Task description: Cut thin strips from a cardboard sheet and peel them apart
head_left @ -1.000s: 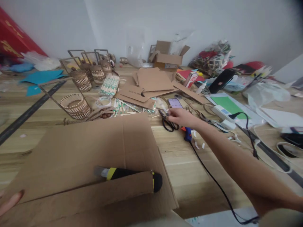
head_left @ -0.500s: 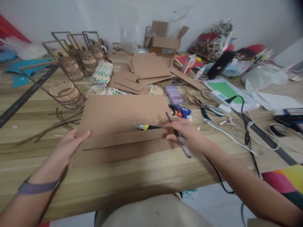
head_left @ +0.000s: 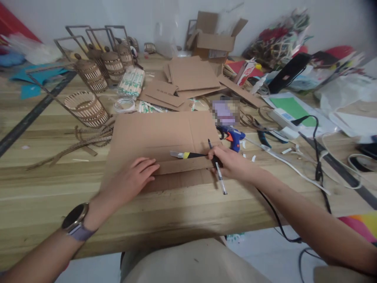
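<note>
the left hand [head_left: 141,173] is lying palm down, fingers slightly parted and gripping nothing, its fingertips touching the left end of a narrow cardboard band [head_left: 182,165]. the right hand [head_left: 228,161] is closing around a pen [head_left: 221,179], whose clear barrel is slanting out toward the near edge of the desk [head_left: 126,224]. a yellow-and-black utility knife [head_left: 194,155] is lying just beyond the band, blade pointing left, its handle running to the right fingers; whether they are also gripping it is hard to tell here. under both hands a large cardboard sheet [head_left: 153,129] is resting flat on the desk. a watch [head_left: 75,218] is circling the left wrist.

just beside the sheet's right edge, a blue glue gun [head_left: 235,137] is lying. beyond the far edge, a roll of tape [head_left: 124,105] and a packet of sticks [head_left: 131,82] are sitting near a lidless woven basket [head_left: 88,110]. farther back, lidded baskets [head_left: 113,67] are standing left of an open cardboard box [head_left: 216,42].
</note>
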Available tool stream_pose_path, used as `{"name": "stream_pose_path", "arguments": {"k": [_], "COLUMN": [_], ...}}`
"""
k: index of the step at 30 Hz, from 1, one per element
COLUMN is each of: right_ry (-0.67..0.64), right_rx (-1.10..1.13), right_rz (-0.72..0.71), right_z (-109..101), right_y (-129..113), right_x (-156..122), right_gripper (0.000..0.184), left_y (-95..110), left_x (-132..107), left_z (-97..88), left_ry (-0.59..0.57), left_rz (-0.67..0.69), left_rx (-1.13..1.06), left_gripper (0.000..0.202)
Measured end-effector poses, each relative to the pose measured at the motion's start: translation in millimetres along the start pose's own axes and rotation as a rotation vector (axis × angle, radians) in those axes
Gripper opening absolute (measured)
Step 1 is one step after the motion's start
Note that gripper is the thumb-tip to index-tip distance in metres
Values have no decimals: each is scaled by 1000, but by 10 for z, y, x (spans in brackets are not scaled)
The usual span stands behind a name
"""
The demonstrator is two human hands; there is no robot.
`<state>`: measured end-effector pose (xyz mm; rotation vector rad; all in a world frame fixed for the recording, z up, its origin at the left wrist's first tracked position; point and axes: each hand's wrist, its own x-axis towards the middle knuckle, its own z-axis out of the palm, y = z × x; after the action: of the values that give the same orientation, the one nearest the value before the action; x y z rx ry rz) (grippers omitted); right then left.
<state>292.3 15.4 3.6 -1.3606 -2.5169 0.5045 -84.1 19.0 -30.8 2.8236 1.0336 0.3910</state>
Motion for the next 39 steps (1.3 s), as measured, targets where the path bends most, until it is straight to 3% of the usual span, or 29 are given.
{"name": "stream_pose_path", "arguments": {"k": [3,6,10,15,17,21,27,33,39], "right_ry": [20,116,220,295,279,110,109,123,94], "right_rx": [-27,-73,-92,-89,-64,-29,-15,66,143], "right_rz": [-57,-29,32,-14,-59,-119,-26,118,141], "right_z": [-178,-328,-341,-222,-199,-149,-66,-83,-39], "right_y": [223,491,684,455,291,79,88,51,105], "right_x": [-42,-53,159,363,249,-183,-610,-731,-739], "right_gripper": [21,15,17,18,20,17,14,13,19], "left_y": [-77,-164,-165,-47,2,122,317,363,335], "left_x": [-32,-133,-169,-78,-50,19,226,346,316], "left_z": [62,7,-43,-17,-7,28,120,156,133], "left_ry": [41,90,148,156,165,186,208,185,175], "left_rz": [21,7,48,145,171,221,319,381,385], "left_rx": [31,28,55,104,112,98,80,81,58], "left_gripper": [45,46,45,43,41,38,31,28,25]}}
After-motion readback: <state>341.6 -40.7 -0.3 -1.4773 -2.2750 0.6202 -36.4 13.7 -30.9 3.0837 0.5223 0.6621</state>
